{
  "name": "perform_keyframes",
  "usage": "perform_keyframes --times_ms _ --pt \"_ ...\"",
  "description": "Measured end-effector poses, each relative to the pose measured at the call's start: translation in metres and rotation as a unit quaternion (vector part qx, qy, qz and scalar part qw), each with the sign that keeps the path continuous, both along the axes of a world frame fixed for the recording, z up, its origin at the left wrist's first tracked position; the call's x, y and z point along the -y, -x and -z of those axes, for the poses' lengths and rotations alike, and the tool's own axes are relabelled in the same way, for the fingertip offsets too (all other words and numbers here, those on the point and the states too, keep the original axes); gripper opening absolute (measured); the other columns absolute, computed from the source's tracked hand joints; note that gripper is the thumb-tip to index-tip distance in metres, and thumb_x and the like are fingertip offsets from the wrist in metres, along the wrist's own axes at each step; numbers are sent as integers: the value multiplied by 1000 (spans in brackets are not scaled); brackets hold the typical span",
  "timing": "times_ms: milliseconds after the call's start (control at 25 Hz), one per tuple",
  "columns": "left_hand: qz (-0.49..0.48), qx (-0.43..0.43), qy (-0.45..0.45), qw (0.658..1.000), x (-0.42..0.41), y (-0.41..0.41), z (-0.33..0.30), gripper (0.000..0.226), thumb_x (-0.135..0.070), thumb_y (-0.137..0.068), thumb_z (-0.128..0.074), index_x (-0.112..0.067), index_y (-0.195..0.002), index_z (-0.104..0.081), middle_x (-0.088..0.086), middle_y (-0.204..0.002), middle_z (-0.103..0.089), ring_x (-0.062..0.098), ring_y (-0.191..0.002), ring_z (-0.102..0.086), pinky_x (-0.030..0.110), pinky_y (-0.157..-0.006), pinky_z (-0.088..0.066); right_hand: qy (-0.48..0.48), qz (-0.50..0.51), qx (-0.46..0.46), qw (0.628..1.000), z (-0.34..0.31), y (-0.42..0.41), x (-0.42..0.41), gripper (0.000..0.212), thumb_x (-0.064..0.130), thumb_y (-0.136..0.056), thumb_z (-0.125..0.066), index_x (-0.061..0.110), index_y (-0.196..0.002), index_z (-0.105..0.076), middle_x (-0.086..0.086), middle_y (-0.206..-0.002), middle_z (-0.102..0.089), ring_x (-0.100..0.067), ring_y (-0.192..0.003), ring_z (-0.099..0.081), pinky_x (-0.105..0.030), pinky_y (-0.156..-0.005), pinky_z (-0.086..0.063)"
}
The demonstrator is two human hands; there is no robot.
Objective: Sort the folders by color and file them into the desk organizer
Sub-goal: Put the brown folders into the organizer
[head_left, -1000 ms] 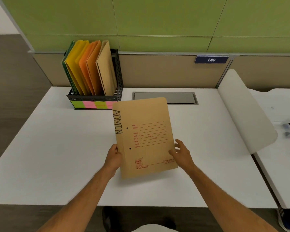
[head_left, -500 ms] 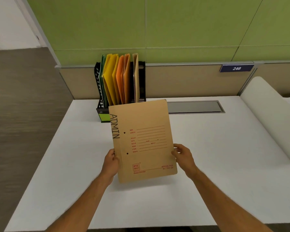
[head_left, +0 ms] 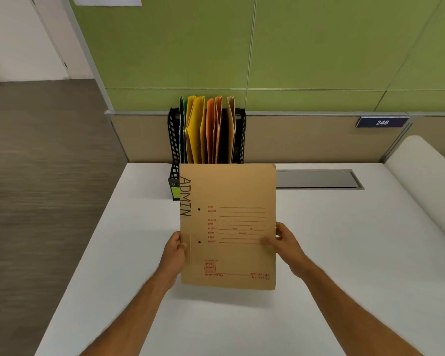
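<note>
This was an office workstation. A white laminate desk (head_left: 344, 253) stood against a partition of green fabric panels (head_left: 306, 42) above a beige lower band (head_left: 293, 137). At two o'clock a small dark blue number plate reading 246 (head_left: 382, 122) was fixed to that band. A grey rectangular cable hatch (head_left: 316, 179) was set into the desktop at one o'clock. At twelve o'clock a black perforated desk organizer (head_left: 174, 140) held upright green, yellow, orange and tan paper folders (head_left: 198, 129). Grey-brown carpet (head_left: 41, 176) covered the floor at nine o'clock, and a white curved divider (head_left: 421, 170) edged the desk at three o'clock.
</note>
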State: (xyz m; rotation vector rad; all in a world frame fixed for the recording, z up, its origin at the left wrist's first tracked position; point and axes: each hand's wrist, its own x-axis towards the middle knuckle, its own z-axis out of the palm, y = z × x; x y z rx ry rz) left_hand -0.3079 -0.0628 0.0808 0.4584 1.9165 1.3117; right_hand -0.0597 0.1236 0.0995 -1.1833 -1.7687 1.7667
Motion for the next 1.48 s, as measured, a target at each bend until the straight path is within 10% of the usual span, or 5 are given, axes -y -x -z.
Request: perform_keyframes --times_ms 240,760,1080,1320,1480 --pt "41 6 -7 999 -13 24 9 43 -5 -105 -31 -30 -121 -61 -8 -112 -73 12 -102 -70 27 -76 -57 68 -139 -52 987 -22 12 10 38 16 -97 -60 21 -135 -57 -4 -130 -66 -29 -116 -66 -50 -95 -54" --pt "261 -225 162 925 -65 48 65 70 -38 -99 -59 -29 -159 -23 -2 -167 -21 21 -155 -16 42 -123 -20 -70 81 42 993 -97 -33 -43 26 12 -94 -61 16 -119 -67 -4 -107 -76 -29 -89 -74 -59 -83 -58" --pt "359 -253 392 808 -94 68 102 118 -61 -77 -72 -40 -157 11 -2 -166 26 43 -151 18 71 -112 -21 -190 241 17 952 -134 4 -71 13 17 -94 -62 26 -102 -68 7 -99 -72 -24 -92 -70 -48 -83 -57" --pt "360 -251 406 801 -103 72 114 135 -57 -64 -84 -47 -154 17 -7 -161 35 46 -149 24 76 -108 -22 -266 259 -56 927 -154 87 -120 16 25 -97 -57 36 -105 -64 20 -103 -67 -7 -93 -68 -23 -73 -55" --pt "352 -248 399 810 -103 74 119 135 -56 -63 -85 -48 -153 15 -8 -161 36 44 -149 25 76 -108 -20 -299 278 -66 910 -135 153 -165 24 26 -94 -59 11 -110 -69 2 -101 -71 -15 -90 -69 -38 -78 -60"
